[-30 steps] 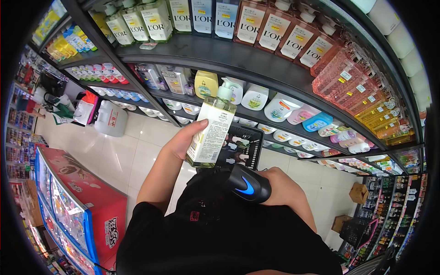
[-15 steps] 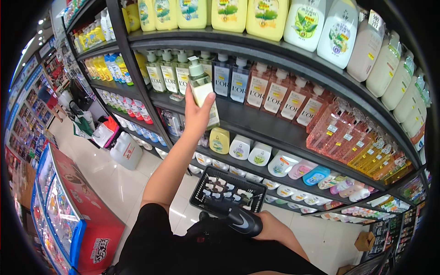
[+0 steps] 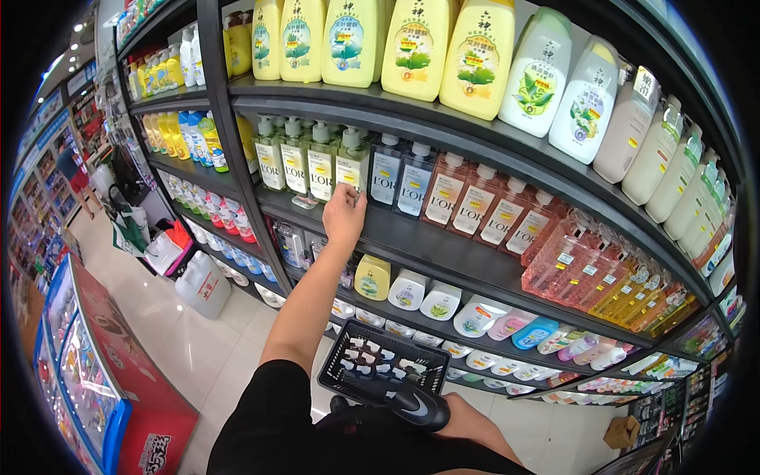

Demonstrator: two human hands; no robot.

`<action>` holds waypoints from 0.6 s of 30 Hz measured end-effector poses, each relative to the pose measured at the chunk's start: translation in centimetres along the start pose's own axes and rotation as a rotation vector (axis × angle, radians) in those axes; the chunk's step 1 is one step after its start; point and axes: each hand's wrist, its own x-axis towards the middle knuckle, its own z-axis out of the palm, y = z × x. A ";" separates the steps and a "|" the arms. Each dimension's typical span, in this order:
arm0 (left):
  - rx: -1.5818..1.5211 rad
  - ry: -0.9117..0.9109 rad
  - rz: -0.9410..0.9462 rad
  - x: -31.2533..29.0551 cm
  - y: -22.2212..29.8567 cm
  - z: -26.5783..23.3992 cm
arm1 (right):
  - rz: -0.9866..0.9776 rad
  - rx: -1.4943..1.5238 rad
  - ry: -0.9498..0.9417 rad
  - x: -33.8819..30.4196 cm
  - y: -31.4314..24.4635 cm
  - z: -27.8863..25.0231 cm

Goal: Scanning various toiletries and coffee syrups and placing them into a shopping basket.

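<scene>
On the middle shelf stands a clear green-tinted pump bottle [image 3: 351,168] with a pale label. My left hand [image 3: 346,214] reaches up to its lower front, fingers curled against it and covering its base. Three similar pump bottles [image 3: 294,162] line up to its left, and dark blue ones [image 3: 385,174] adjoin it on the right. Low in the view, my right hand [image 3: 463,417] is closed round a dark, rounded handle-like piece [image 3: 419,405] with a grey edge; its fingers are partly hidden. Beyond that piece is a black basket [image 3: 336,383] holding several small white-and-dark items.
Yellow bottles [image 3: 348,39] crowd the shelf above. Pink pump bottles [image 3: 473,202] continue to the right, and assorted bottles [image 3: 408,289] fill the lower shelf. A dark shelf upright [image 3: 237,119] rises at left. A red freezer [image 3: 134,372] and a white jerrycan [image 3: 202,277] stand on the floor.
The pump bottle, held tilted in front of the shelf before, now stands upright in the row; my left hand has moved down with it. My right hand shifts only slightly.
</scene>
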 end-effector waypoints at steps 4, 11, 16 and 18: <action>-0.033 -0.048 -0.014 0.0 -0.1 -0.4 | 0.032 -0.022 -0.006 1.0 -1.2 0.4; 0.094 -0.038 0.059 0.5 -2.2 0.2 | 0.140 0.163 0.159 3.1 2.6 2.1; -0.120 -0.029 0.083 0.3 -3.1 -1.3 | 0.693 0.121 0.544 1.6 27.5 6.5; -0.232 0.066 0.157 -3.0 -2.6 -1.6 | 1.118 0.002 0.649 -8.1 42.0 13.5</action>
